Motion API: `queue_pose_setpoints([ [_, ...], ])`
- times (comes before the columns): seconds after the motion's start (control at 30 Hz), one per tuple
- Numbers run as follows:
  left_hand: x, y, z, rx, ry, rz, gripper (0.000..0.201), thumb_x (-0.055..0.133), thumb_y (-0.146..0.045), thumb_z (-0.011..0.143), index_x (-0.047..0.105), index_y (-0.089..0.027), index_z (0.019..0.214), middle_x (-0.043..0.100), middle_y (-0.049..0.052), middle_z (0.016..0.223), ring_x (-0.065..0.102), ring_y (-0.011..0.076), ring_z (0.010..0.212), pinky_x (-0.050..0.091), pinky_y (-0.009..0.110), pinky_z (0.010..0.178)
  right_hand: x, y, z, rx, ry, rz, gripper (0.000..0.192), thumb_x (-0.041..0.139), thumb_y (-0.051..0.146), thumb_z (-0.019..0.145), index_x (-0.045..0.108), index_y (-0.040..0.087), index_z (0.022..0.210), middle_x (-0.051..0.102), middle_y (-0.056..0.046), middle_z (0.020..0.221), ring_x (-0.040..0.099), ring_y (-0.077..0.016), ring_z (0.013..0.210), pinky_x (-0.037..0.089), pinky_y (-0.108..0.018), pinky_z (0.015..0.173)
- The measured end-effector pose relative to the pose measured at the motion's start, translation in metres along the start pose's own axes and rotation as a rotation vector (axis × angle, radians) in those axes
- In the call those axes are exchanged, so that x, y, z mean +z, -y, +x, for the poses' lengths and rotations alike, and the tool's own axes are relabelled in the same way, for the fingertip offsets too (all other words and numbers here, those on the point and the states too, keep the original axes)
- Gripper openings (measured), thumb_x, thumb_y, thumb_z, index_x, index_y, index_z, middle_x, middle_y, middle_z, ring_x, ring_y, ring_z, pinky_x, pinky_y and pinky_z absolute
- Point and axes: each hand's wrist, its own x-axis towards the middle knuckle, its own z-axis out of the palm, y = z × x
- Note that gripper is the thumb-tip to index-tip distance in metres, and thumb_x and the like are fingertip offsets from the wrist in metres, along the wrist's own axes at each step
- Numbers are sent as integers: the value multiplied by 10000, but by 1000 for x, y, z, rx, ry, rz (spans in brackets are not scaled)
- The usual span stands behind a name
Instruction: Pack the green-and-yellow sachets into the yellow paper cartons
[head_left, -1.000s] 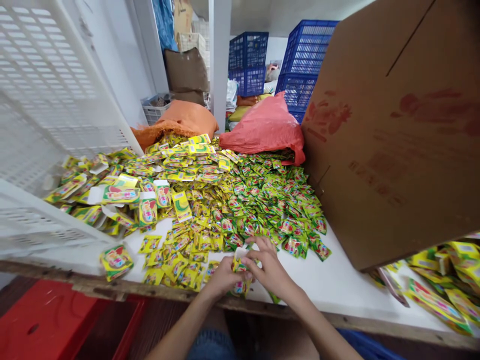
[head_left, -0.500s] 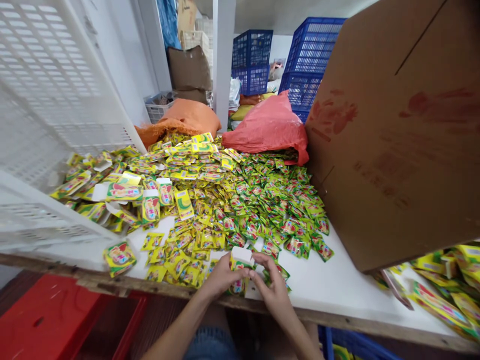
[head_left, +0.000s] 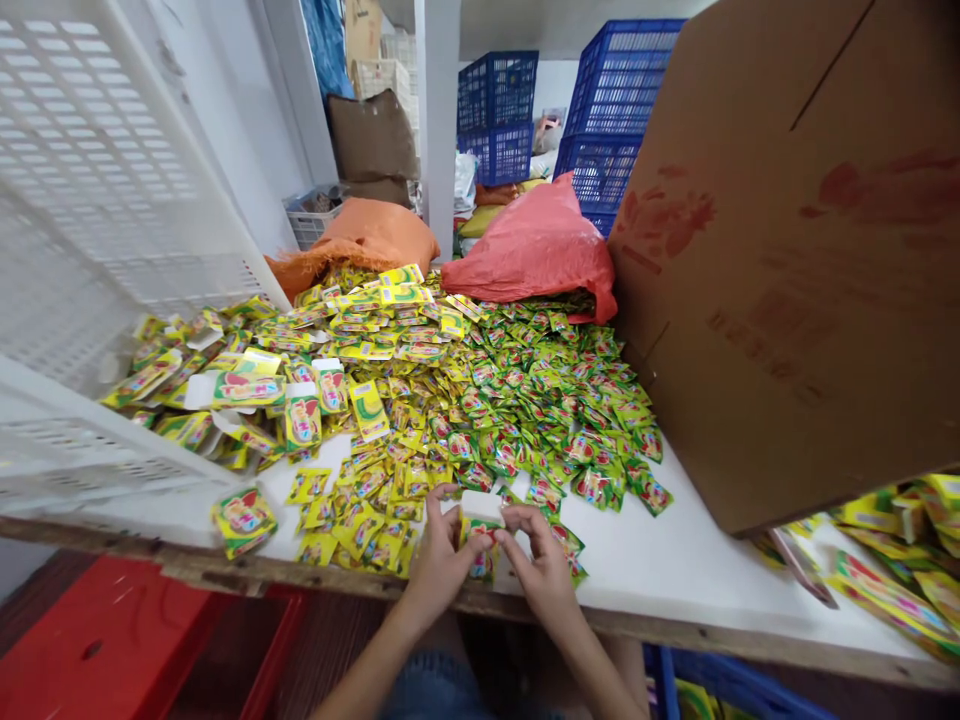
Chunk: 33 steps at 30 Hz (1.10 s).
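Note:
My left hand [head_left: 437,562] and my right hand [head_left: 541,563] meet at the near table edge around a small yellow-green carton [head_left: 480,524] with a white top flap. Both hands grip it, the left on its left side, the right on its right side. Just beyond it lies a wide heap of green and yellow sachets [head_left: 517,410] spread over the white table [head_left: 675,560]. Flat unfolded cartons [head_left: 300,400] lie in a pile to the left of the sachets. One filled carton [head_left: 241,518] rests alone near the table's front edge, left of my hands.
A big brown cardboard box [head_left: 795,260] leans over the right side. A white plastic crate [head_left: 90,230] stands tilted at the left. Orange sacks [head_left: 536,250] lie behind the heap, blue crates [head_left: 600,110] further back. More cartons [head_left: 892,560] lie at the far right, a red stool [head_left: 97,650] below.
My right hand drew back from the sachet heap to the carton. The carton's white flap has come up and now shows between both hands.

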Motion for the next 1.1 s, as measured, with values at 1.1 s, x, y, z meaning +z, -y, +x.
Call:
queue_pose_setpoints([
  [1.1, 5, -14, 5, 157, -20, 297, 158, 599, -273, 766, 687, -157, 826, 695, 55, 795, 622, 193, 759, 473, 273, 718, -16, 27, 6, -11, 62, -199, 185, 508, 326, 831, 641, 211, 888, 667, -33, 855, 604, -176, 787, 466, -289, 727],
])
